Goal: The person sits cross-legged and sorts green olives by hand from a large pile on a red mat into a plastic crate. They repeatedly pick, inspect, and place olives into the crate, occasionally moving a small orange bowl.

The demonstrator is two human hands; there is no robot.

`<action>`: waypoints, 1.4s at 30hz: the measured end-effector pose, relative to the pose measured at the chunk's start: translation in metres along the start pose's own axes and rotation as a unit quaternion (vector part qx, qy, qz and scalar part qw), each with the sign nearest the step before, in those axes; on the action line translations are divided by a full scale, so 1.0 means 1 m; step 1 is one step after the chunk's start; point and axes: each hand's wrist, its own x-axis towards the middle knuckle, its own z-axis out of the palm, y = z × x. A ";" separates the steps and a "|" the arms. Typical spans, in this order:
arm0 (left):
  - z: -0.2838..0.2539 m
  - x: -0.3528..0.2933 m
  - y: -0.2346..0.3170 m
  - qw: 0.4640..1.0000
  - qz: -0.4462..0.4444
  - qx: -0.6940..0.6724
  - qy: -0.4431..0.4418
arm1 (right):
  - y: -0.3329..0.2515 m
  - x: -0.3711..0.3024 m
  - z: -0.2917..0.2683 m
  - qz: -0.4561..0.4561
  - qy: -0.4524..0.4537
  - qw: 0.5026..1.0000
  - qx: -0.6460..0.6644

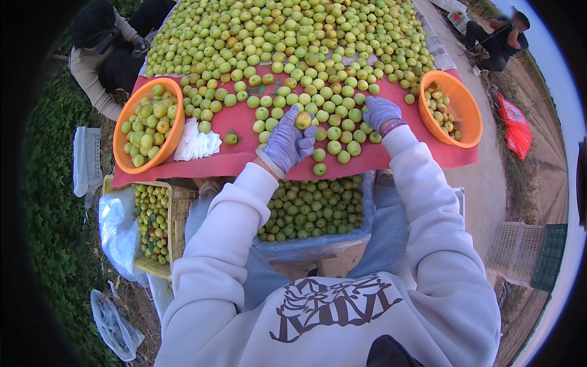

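- I saw the left hand (288, 142) clamped on a yellowish fruit (303, 120) — light pressure seemed wisest.
- The right hand (382, 114), apart, was beside green fruits (355, 115) — its grip I couldn't tell.

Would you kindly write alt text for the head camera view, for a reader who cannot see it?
A person's gloved left hand holds a yellowish fruit over a red cloth strewn with green fruit; the gloved right hand is beside loose fruit, its grip unclear. Orange baskets of fruit stand at both sides, and a plastic-lined container of green fruit sits below the cloth.
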 end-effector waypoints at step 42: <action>-0.102 -0.153 0.158 0.341 0.467 0.612 0.540 | -0.182 -0.148 0.008 0.018 -0.426 0.309 0.850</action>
